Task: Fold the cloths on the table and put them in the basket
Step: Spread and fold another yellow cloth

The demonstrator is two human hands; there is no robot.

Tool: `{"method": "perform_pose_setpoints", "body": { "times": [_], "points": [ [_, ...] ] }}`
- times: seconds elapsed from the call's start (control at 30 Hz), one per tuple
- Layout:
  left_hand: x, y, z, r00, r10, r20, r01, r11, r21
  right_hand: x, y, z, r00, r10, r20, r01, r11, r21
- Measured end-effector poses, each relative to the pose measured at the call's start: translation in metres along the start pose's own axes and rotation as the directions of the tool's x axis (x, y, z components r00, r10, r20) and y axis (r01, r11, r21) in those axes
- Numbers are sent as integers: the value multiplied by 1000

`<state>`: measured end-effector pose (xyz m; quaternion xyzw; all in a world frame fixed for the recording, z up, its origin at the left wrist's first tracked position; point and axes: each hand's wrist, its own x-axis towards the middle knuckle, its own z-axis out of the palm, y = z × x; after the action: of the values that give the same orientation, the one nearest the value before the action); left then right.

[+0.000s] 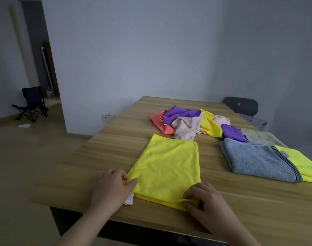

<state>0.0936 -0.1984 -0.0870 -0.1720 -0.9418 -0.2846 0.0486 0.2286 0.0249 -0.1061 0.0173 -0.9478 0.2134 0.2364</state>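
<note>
Pinching the near corners of the yellow cloth [165,162], left grip [112,185] and right grip [203,199] hold it flat on the tabletop [107,153]. I note one grey towel [254,160] folded, a pile [187,121] unfolded, no basket visible.

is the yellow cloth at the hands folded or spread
Folded: the yellow cloth shows a second layer along its near edge, which the left hand and right hand pinch.

Bare room is being offered by the light wooden tabletop [105,150] leftward; rightward passage is being blocked by a folded grey terry towel [254,160] and, behind it, a crumpled multicoloured cloth heap [185,121].
</note>
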Motion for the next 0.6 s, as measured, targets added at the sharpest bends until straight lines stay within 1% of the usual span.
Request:
{"method": "perform_pose_setpoints", "body": {
  "times": [0.1, 0.2, 0.33, 0.5, 0.6],
  "points": [
    [6, 7, -1, 993, -98, 65, 90, 990, 112, 0, -1, 0, 1000, 12, 21, -12, 1000, 11],
    [9, 10, -5, 987, -108, 122, 91, 987, 133, 1, -1, 0, 1000, 17, 23, -17, 999, 28],
    [8, 13, -11, 985, -108, 136, 101, 993, 60, 1, 2, 0, 1000, 20, 13, -21, 999, 25],
    [7, 12, -10, 992, -118, 48, 122, 989, -87, 2, 0, 1, 1000, 18, 12, -19, 999, 35],
    [9, 7, -11, 995, -100, 6, 100, 989, -113, 2, -1, -2, 999, 7, 31, -8, 999, 39]
  ]
}}
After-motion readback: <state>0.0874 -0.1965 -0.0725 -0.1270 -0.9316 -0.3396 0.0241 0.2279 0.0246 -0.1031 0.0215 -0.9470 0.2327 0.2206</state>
